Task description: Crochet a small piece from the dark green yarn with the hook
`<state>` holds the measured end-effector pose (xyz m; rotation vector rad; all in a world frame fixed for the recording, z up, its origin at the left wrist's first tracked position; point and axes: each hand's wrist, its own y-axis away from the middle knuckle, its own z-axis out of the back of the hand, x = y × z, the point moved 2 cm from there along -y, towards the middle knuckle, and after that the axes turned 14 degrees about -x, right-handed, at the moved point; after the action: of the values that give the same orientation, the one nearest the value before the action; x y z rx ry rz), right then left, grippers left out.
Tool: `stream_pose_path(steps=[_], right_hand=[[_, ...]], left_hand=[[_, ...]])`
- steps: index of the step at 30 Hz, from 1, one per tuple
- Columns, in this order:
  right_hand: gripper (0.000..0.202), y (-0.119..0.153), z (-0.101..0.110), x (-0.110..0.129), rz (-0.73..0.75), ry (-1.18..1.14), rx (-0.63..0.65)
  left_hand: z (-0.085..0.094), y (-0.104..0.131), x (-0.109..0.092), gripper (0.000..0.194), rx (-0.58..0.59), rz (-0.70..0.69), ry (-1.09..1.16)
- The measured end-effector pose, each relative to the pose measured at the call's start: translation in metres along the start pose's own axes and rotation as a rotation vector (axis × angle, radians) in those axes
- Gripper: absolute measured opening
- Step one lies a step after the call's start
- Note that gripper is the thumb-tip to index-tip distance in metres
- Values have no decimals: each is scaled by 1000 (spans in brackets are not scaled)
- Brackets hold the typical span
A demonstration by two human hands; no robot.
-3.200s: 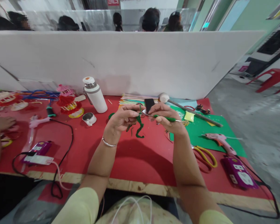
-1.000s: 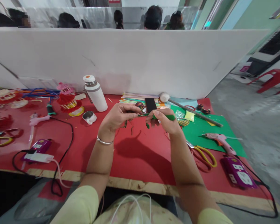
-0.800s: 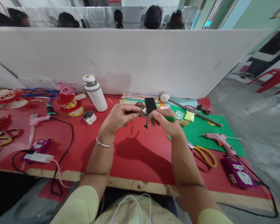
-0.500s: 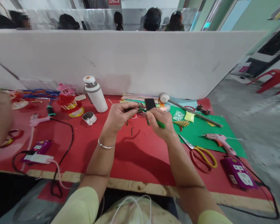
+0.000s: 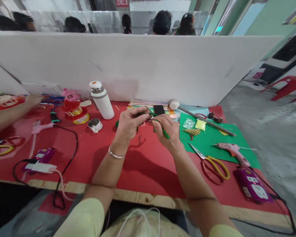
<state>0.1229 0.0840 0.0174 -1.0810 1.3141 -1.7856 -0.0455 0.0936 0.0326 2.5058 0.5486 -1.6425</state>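
My left hand (image 5: 131,122) is closed over the middle of the table, pinching a small piece of dark green yarn work (image 5: 150,113). Close beside it, my right hand (image 5: 169,127) grips a crochet hook (image 5: 166,134) with a green handle; its metal tip meets the yarn between both hands. A thin metal shaft pokes out behind that handle, past my wrist. Fingers hide much of the yarn piece. Something round and green (image 5: 117,124) peeks out left of my left hand. A short green scrap (image 5: 139,139) lies on the red table below.
Scissors (image 5: 212,164), a pink glue gun (image 5: 233,149) and a purple box (image 5: 253,186) are on the right. A white flask (image 5: 102,102) and its cup (image 5: 95,125) stand left. Behind my hands lies a black phone (image 5: 159,110). A co-worker's arm (image 5: 14,113) reaches in at far left.
The crochet hook has turned in my right hand, so its rear shaft now shows. My left hand has shifted slightly right. The co-worker's arm has moved away toward the back.
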Motion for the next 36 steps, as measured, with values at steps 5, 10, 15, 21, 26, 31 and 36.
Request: stream_pose_path(steps=[5, 10, 15, 21, 26, 31, 36], right_hand=[[13, 4, -4, 0, 82, 124, -32], [15, 0, 1, -11, 4, -44, -31], [21, -2, 7, -19, 0, -106, -10], [20, 4, 5, -17, 88, 70, -18], [15, 3, 3, -15, 110, 131, -28], [22, 6, 3, -18, 103, 26, -63], [32, -3, 13, -29, 44, -195, 144]], left_hand=[[-6, 2, 6, 26, 7, 68, 95], [-8, 6, 11, 28, -88, -87, 85], [-11, 6, 10, 28, 6, -19, 84], [-9, 3, 16, 29, -44, -31, 98], [-10, 6, 20, 24, -120, -205, 2], [-10, 6, 11, 26, 55, 77, 111], [7, -6, -4, 29, 276, 239, 2]])
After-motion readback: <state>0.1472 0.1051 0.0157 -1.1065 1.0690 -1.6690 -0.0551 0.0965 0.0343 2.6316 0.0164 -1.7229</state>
